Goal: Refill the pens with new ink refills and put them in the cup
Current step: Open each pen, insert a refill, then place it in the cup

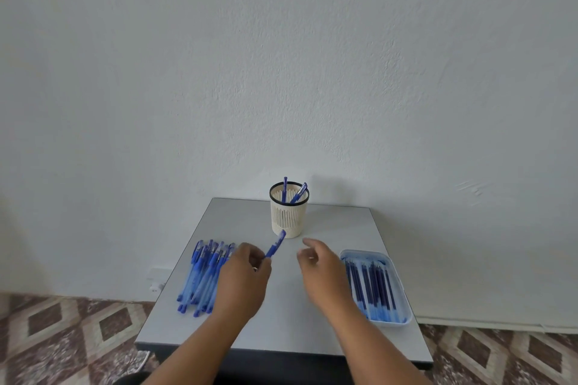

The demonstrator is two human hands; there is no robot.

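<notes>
Left hand (pixel 242 272) fingers curled round one pen (pixel 276 243), its long axis tilting up toward cup (pixel 289 216); right hand (pixel 316 266) loose, empty, nearer refill tray (pixel 403 291), refills lying lengthwise

Bare tabletop (pixel 281 306) between pen pile (pixel 203 275) and refill tray (pixel 397 275)

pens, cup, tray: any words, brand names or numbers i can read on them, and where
None can be read.
Pen held in the left hand: the pen is motion-blurred, no print legible.
Pile of pens on the table: any barrel print is too small and blurred to read.
Two pens in the cup: faint pale marks on one clip, too small to read.
Refill tray: no label visible.
</notes>
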